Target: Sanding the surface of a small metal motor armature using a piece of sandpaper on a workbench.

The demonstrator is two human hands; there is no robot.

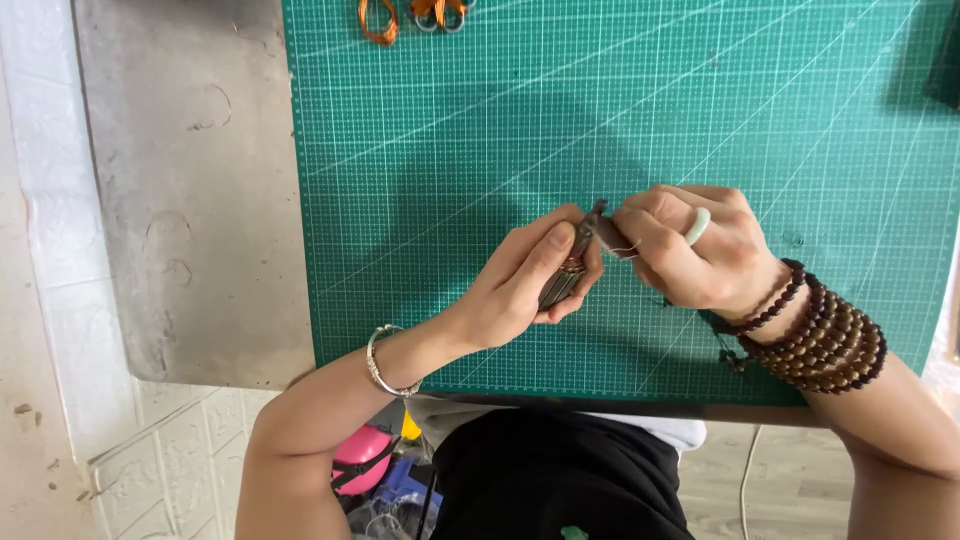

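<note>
My left hand (530, 275) pinches a small bundle of thin metal rods or wires (562, 285) bound with copper-coloured wire, held just above the green cutting mat (480, 130). My right hand (690, 250) grips small pliers (597, 228) whose jaws meet the top of the bundle. A white ring sits on a right finger, dark bead bracelets (815, 335) wrap the right wrist, and a silver bangle (380, 362) is on the left wrist. How the pliers bite the wire is hidden by my fingers.
Orange wire loops (380, 22) and orange-handled tools (440, 10) lie at the mat's far edge. A bare grey tabletop (190, 200) lies left of the mat. A dark object (945, 60) sits at the far right. Below the table edge are a pink item (362, 450) and my dark clothing.
</note>
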